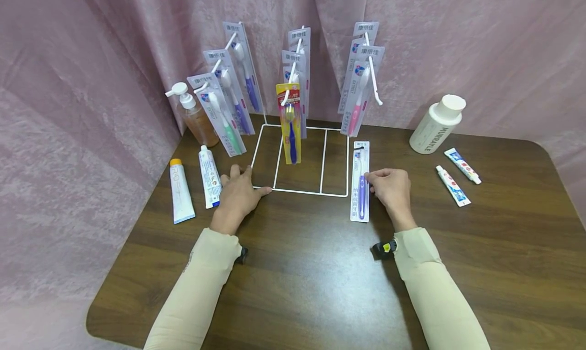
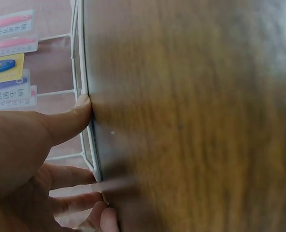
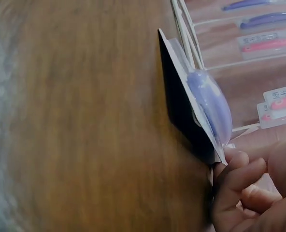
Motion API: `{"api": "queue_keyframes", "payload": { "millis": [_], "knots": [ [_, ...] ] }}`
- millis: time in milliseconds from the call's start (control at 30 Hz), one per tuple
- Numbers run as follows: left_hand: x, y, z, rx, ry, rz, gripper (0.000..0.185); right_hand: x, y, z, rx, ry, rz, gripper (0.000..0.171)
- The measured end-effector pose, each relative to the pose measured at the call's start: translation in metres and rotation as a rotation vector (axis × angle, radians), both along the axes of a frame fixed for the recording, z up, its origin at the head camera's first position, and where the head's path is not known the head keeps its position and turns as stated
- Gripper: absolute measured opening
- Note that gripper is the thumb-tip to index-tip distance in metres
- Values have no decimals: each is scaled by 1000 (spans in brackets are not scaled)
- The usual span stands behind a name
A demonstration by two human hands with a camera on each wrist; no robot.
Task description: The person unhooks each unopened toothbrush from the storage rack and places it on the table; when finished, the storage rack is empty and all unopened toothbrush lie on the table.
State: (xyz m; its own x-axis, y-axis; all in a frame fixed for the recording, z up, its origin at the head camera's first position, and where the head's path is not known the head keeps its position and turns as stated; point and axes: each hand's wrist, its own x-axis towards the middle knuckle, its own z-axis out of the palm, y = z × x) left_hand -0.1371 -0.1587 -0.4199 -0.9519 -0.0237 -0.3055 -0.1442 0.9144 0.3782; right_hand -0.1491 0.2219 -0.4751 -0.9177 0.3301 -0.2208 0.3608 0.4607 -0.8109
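Observation:
My right hand (image 1: 390,186) pinches the right edge of a packaged purple toothbrush (image 1: 362,190) beside the rack's front right corner. In the right wrist view, the package (image 3: 208,106) is tilted with one edge off the table, its underside in shadow. At the front left corner of a white wire display rack (image 1: 302,191), my left hand (image 1: 239,195) rests with spread fingers; the thumb (image 2: 78,116) touches the front wire. Several packaged toothbrushes hang from the rack's hooks: purple and green ones on the left, a yellow-and-red pack (image 1: 289,131) in the middle, pink ones (image 1: 359,98) on the right.
Left of the rack are a pump bottle (image 1: 199,118) and two toothpaste tubes, one white with an orange cap (image 1: 181,192), one blue and white (image 1: 209,174). On the right stand a white bottle (image 1: 435,128) and two small toothpaste tubes (image 1: 453,185). A pink curtain (image 1: 503,60) hangs behind.

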Motion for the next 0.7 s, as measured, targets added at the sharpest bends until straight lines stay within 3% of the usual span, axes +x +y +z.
{"api": "queue_keyframes", "payload": {
  "millis": [100, 233, 533, 700],
  "knots": [
    [4, 2, 5, -11, 10, 3, 97, 11, -12, 22, -25, 19, -29, 19],
    [2, 1, 3, 3, 16, 5, 97, 12, -13, 21, -44, 40, -36, 16],
    [-9, -8, -16, 9, 29, 5, 100, 18, -20, 33, 6, 36, -33, 19],
    [-8, -7, -15, 13, 36, 7, 100, 19, -26, 45, 52, 64, -49, 28]
  ]
}}
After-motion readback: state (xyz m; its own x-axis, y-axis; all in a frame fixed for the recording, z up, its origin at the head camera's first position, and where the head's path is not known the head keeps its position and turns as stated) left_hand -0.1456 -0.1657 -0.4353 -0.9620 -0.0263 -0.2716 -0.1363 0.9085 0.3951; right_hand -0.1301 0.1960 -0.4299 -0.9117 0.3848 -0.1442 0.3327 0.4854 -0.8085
